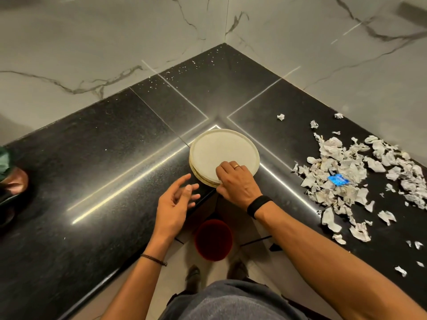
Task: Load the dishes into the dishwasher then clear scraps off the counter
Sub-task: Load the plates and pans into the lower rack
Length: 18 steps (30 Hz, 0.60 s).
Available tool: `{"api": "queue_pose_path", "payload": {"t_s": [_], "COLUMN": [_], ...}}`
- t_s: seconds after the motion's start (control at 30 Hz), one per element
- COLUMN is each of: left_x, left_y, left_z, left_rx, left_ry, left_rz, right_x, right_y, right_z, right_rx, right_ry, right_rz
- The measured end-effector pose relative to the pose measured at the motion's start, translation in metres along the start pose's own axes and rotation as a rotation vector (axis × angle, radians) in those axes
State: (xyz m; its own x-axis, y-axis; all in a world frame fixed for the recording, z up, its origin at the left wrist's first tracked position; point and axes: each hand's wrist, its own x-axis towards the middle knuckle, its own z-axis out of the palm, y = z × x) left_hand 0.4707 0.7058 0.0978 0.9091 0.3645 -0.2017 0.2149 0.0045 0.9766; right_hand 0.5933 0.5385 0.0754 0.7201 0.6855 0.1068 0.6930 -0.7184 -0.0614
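A small stack of cream plates sits at the inner corner of the black L-shaped counter. My right hand grips the near edge of the stack, fingers on top and thumb at the rim. Just left of the plates, my left hand hovers above the counter edge with loose fingers and holds nothing. Torn white paper scraps lie spread over the right arm of the counter, with a blue wrapper among them.
A red bucket stands on the floor below the counter corner, between the counter and my feet. Marble walls close off the back. A green and dark object shows at the left edge.
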Motion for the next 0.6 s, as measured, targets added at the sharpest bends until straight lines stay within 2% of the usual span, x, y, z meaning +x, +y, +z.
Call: {"api": "queue_pose_path", "payload": {"t_s": [0.1, 0.23, 0.43, 0.53, 0.6], "left_x": [0.002, 0.006, 0.011, 0.016, 0.022], "left_y": [0.002, 0.002, -0.003, -0.005, -0.006], "left_z": [-0.001, -0.003, -0.010, -0.011, -0.009], "left_rx": [0.006, 0.024, 0.110, 0.234, 0.408], "left_ry": [-0.023, -0.055, -0.102, -0.128, -0.137], "left_rz": [0.011, 0.023, 0.084, 0.119, 0.162], "right_x": [0.008, 0.019, 0.025, 0.021, 0.017], "right_y": [-0.004, -0.007, -0.003, 0.004, 0.006], "right_z": [-0.004, 0.000, 0.006, 0.009, -0.001], "right_rx": [-0.096, -0.049, -0.080, -0.017, 0.031], "right_ry": [0.025, 0.021, -0.166, -0.266, -0.265], "right_rz": [-0.023, 0.066, 0.222, 0.251, 0.259]}}
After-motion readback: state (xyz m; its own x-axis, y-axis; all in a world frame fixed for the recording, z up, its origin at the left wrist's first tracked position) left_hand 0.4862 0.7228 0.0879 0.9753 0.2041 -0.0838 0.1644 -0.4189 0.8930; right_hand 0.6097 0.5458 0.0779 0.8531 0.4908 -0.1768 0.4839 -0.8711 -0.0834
